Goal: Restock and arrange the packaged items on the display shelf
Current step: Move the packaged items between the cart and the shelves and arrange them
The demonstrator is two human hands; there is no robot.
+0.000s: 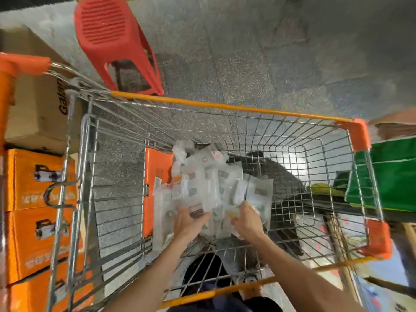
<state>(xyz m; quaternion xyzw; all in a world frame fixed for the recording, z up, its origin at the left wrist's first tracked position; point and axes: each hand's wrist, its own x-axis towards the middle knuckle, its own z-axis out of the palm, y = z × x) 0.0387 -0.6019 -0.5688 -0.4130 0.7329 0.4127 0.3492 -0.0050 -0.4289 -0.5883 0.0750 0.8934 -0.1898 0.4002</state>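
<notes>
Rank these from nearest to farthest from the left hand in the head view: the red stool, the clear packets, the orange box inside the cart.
1. Clear packets: under the left hand, in the cart.
2. Orange box: just left, against the cart's side.
3. Red stool: on the floor, beyond the cart.

— What stands around the cart [227, 107]?
— A red stool [112, 39] beyond its far rim. Orange boxes [33, 199] stacked along its left side, a brown carton [38, 109] behind them.
— And to its right?
— A green bag [391, 174], against the wire wall.
</notes>
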